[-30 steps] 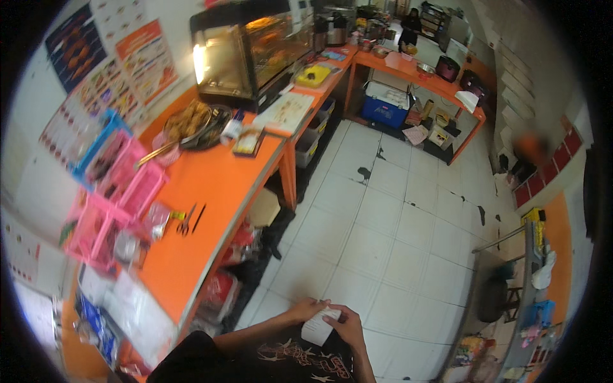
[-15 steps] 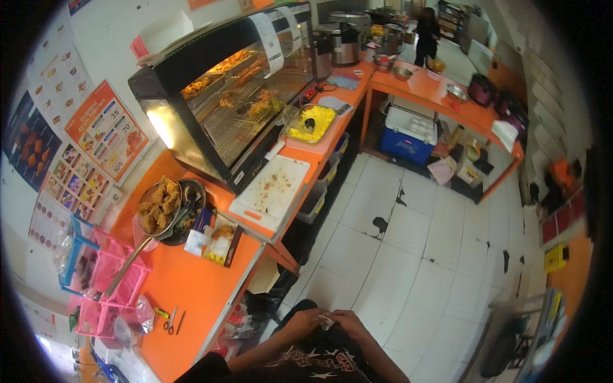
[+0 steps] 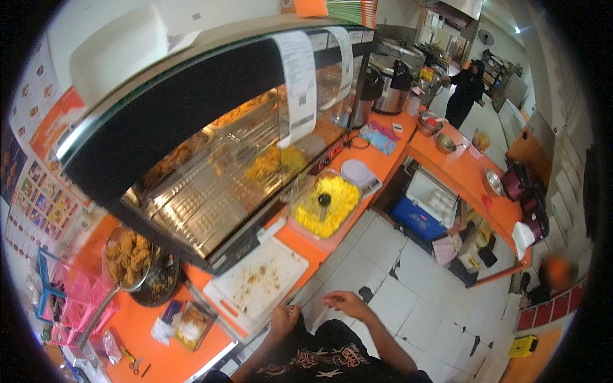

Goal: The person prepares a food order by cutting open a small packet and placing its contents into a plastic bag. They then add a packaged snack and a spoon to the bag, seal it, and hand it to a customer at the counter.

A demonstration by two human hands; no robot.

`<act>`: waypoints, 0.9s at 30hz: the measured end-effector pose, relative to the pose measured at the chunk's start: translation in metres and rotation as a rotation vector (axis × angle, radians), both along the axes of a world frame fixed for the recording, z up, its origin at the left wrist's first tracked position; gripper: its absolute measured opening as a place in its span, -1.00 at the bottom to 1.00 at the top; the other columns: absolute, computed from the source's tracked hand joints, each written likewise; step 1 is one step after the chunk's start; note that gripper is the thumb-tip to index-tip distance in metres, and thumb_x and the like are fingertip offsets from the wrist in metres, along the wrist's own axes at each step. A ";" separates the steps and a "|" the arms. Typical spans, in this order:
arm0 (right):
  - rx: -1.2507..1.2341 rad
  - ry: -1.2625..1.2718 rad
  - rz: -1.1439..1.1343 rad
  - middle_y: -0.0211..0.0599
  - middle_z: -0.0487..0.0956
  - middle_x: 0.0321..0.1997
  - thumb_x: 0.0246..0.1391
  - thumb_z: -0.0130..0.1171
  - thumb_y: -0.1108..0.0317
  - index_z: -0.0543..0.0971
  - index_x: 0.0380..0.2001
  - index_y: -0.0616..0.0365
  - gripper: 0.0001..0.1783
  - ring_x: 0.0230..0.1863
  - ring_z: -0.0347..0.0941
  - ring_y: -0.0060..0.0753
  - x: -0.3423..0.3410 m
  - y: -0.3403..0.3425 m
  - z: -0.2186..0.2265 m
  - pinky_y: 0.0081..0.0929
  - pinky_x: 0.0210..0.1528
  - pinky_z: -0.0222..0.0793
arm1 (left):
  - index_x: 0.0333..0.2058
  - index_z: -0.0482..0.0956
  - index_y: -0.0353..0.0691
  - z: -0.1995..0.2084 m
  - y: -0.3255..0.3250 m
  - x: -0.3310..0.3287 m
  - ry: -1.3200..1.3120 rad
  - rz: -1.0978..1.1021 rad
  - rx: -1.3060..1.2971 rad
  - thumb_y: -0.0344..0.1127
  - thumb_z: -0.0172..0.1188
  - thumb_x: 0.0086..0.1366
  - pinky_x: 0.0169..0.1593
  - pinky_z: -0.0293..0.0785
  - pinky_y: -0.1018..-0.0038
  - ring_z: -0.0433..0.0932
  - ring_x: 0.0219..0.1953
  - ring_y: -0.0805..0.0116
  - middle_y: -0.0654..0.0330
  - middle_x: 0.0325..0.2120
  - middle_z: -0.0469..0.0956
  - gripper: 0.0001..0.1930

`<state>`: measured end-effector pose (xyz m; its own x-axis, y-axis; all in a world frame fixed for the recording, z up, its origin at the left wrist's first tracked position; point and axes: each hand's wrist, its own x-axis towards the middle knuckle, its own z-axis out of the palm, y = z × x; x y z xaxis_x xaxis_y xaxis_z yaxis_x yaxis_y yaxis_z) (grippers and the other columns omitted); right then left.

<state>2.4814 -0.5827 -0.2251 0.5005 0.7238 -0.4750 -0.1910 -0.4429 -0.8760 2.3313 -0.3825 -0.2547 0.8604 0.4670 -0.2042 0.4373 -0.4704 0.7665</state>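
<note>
My left hand (image 3: 285, 319) is in front of my body, close to the near corner of a white cutting board (image 3: 255, 281) strewn with brown crumbs. Its fingers are curled in, and whatever they may hold is hidden. Apart from it, my right hand (image 3: 348, 305) hovers over the floor side with its fingers loosely stretched and nothing seen in them. Past the board stands a clear tub (image 3: 327, 207) of yellow food with a black-handled scoop in it. An opened food box (image 3: 190, 325) with rice and something fried lies on the orange counter to the left.
A heated glass display case (image 3: 191, 185) fills the left counter. Beside it are a strainer of fried chicken (image 3: 129, 255), a black pan (image 3: 159, 287), pink baskets (image 3: 80, 290) and scissors (image 3: 134, 365). A blue cooler (image 3: 415, 220) sits under the far counter. Another person (image 3: 466, 96) stands at the back.
The view has moved nearer the display case and cutting board. My hands, together around a small whitish thing before, are now apart, and that thing no longer shows.
</note>
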 end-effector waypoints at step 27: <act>0.989 -0.364 0.084 -0.31 0.57 -0.07 0.24 0.13 0.29 0.49 0.00 0.32 -0.64 -0.04 0.44 -0.57 0.508 0.181 0.254 -0.55 0.04 0.33 | -0.20 0.54 -0.20 0.350 -0.034 0.472 -0.461 0.340 0.770 -0.19 0.27 0.21 -0.50 0.45 0.28 0.58 -0.60 0.07 0.07 -0.65 0.55 -0.74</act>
